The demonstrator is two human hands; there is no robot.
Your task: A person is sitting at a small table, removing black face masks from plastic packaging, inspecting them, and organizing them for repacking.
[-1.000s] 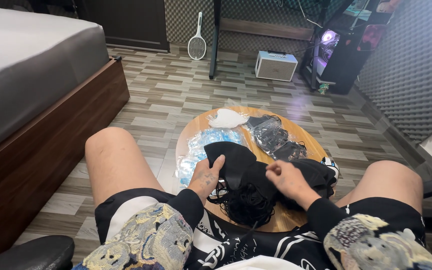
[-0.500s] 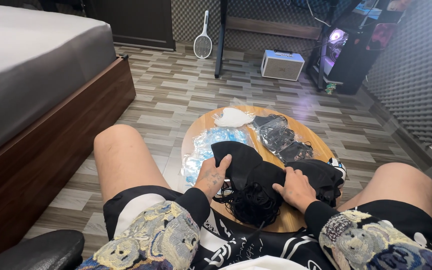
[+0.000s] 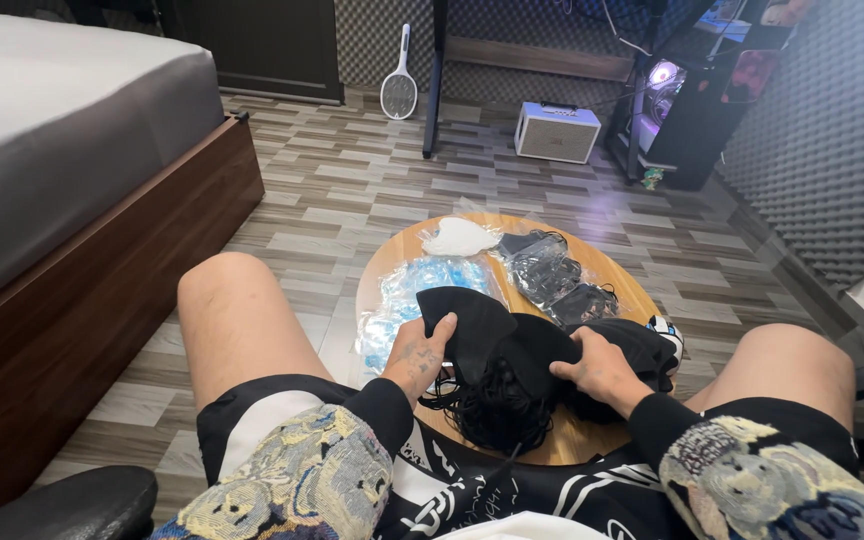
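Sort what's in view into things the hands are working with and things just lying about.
In hand: left hand and right hand hold a black face mask over a heap of black masks on the round wooden table.

Lying about: white mask, bagged blue masks, bagged dark masks, racket-shaped swatter, white speaker, bed.

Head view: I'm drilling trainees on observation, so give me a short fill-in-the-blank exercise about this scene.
1. Both hands, left hand and right hand, rest on a pile of ___ face masks.
2. The masks lie on a ___ wooden table.
3. At the table's far edge lies one ___ mask.

Missing: black; round; white
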